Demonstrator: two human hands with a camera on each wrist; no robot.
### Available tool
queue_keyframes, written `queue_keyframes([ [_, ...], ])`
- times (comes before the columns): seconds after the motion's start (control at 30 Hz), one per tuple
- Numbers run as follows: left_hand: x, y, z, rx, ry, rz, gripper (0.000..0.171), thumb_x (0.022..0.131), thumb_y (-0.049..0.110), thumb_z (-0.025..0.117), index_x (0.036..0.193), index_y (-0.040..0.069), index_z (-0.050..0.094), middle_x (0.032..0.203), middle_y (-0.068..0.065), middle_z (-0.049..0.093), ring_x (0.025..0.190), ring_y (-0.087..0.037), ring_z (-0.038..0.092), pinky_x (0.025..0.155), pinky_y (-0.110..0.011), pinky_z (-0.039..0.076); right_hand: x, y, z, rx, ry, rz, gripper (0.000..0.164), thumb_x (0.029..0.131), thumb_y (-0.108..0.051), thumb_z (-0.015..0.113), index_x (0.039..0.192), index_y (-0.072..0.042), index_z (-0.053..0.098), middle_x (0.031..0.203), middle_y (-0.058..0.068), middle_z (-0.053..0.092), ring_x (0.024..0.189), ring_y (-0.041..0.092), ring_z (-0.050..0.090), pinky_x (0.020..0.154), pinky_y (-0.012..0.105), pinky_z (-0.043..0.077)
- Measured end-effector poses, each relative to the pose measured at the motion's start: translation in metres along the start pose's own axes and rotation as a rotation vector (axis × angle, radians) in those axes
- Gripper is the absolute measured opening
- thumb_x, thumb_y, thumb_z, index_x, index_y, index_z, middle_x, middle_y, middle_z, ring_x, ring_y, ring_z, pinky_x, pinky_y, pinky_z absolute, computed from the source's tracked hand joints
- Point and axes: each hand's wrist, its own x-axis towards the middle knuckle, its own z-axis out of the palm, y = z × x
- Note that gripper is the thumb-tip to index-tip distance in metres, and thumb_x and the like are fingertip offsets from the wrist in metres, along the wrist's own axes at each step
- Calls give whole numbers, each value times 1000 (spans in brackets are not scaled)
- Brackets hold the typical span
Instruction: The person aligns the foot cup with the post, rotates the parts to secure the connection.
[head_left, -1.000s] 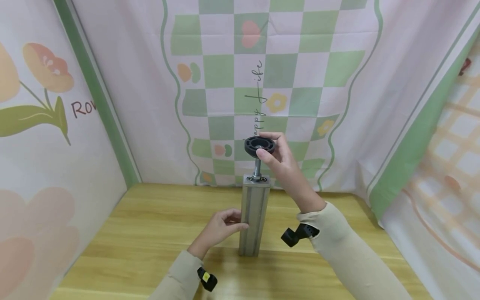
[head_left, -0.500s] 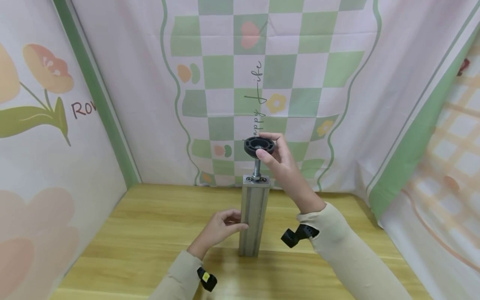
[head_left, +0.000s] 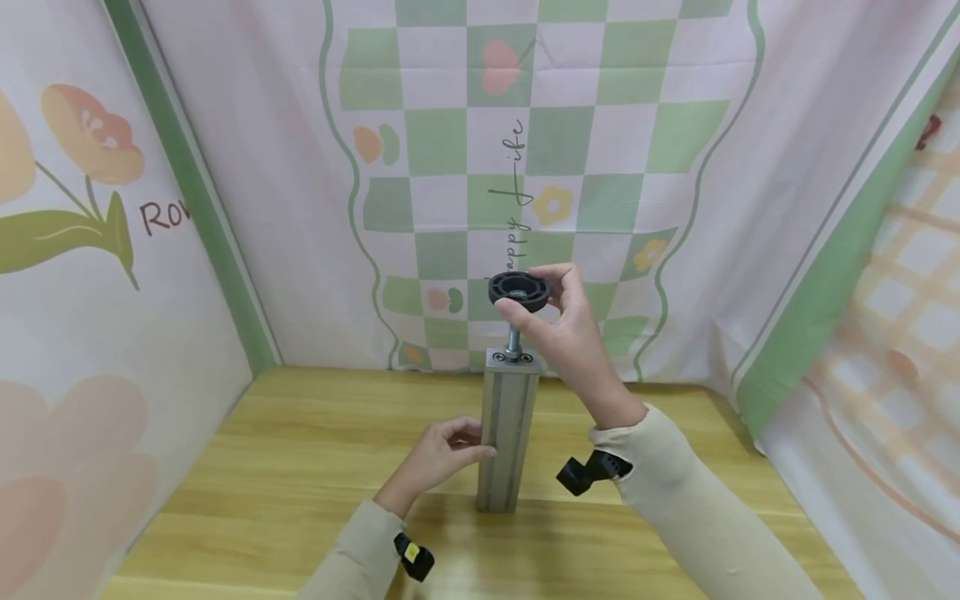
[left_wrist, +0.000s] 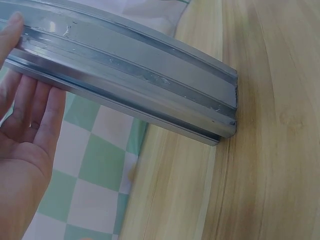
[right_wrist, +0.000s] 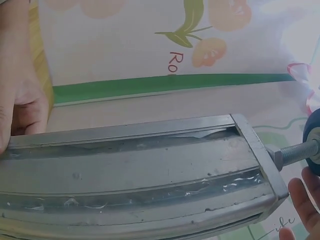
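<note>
An aluminium profile (head_left: 504,446) stands upright on the table, its slotted sides plain in both wrist views. From the plate (head_left: 491,360) capping its top rises a threaded rod (right_wrist: 298,152) with a hex nut (right_wrist: 275,158) at its base. A round black levelling foot (head_left: 517,292) sits at the rod's upper end, hollow side up. My right hand (head_left: 576,337) pinches the foot's rim between thumb and fingers. Lower down, my left hand (head_left: 435,458) holds the profile from the left, thumb on the near side and fingers behind.
The wooden table (head_left: 315,467) runs back to a checked curtain (head_left: 502,192). Printed cloth walls (head_left: 67,333) close in the left and right sides. A small black camera (head_left: 592,472) is strapped to each wrist.
My right thumb has slid leftward along the near rim of the foot, and the right hand has turned slightly. My left hand and the profile stay where they were.
</note>
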Motion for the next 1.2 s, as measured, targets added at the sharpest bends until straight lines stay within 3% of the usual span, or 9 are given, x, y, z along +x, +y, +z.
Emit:
queue_keyframes([
  [0.1, 0, -1, 0, 3, 3, 8, 34, 90, 30, 79, 116, 11, 69, 109, -1, 68, 102, -18, 65, 90, -31, 55, 0, -1, 2, -20, 21, -21, 58, 92, -37, 74, 129, -8, 41, 125, 8, 53, 114, 20, 52, 99, 42, 39],
  [0.2, 0, 0, 0, -1, 4, 11, 34, 90, 30, 79, 116, 10, 69, 109, -2, 68, 102, -18, 65, 90, -31, 55, 1, 3, 1, 44, 2, -48, 55, 94, -37, 67, 131, -8, 39, 127, 12, 52, 112, 21, 52, 98, 39, 41],
  [0.3, -1, 0, 0, -8, 3, 5, 35, 89, 29, 79, 117, 10, 69, 110, -2, 68, 102, -18, 65, 90, -30, 55, 5, 7, -1, 169, -71, -88, 56, 96, -31, 52, 142, -4, 35, 139, 16, 48, 120, 23, 49, 102, 36, 39],
  [0.43, 0, 0, 1, -7, 6, 0, 37, 89, 30, 79, 117, 9, 69, 110, -2, 69, 102, -18, 65, 90, -30, 55, 11, 11, -9, 298, -213, -140, 62, 95, -23, 39, 152, 1, 30, 151, 19, 39, 133, 26, 42, 113, 37, 27],
  [0.53, 0, -1, 0, 0, 3, 6, 36, 89, 30, 79, 117, 10, 69, 109, -1, 69, 102, -18, 65, 90, -30, 55, 13, 14, -15, 298, -294, -171, 60, 98, -22, 36, 154, 0, 31, 152, 22, 39, 136, 31, 40, 115, 41, 25],
  [0.63, 0, -1, 0, 5, 0, 11, 36, 89, 30, 79, 117, 10, 69, 109, -1, 69, 102, -18, 65, 90, -30, 55, 13, 14, -18, 270, -321, -182, 60, 99, -22, 35, 155, -1, 30, 151, 23, 40, 137, 32, 39, 115, 40, 26],
  [0.77, -2, 3, 0, 4, 8, 1, 35, 90, 28, 78, 118, 9, 68, 110, -2, 68, 102, -18, 64, 90, -29, 54, 13, 14, -19, 256, -321, -168, 61, 99, -23, 37, 156, -1, 30, 149, 24, 41, 137, 31, 40, 115, 41, 25],
  [1.03, 0, -2, 0, -2, -4, 18, 35, 89, 32, 79, 116, 13, 69, 108, 1, 69, 101, -18, 65, 89, -29, 55, 12, 12, -22, 170, -296, -101, 57, 99, -26, 36, 152, -4, 38, 146, 14, 47, 132, 29, 45, 117, 48, 21],
  [1.2, 0, -2, 0, -4, -5, 7, 37, 89, 32, 79, 117, 12, 69, 109, 0, 68, 102, -18, 65, 90, -30, 55, 11, 10, -23, 143, -267, -40, 55, 99, -25, 40, 150, -3, 39, 142, 15, 49, 126, 27, 50, 113, 45, 29],
])
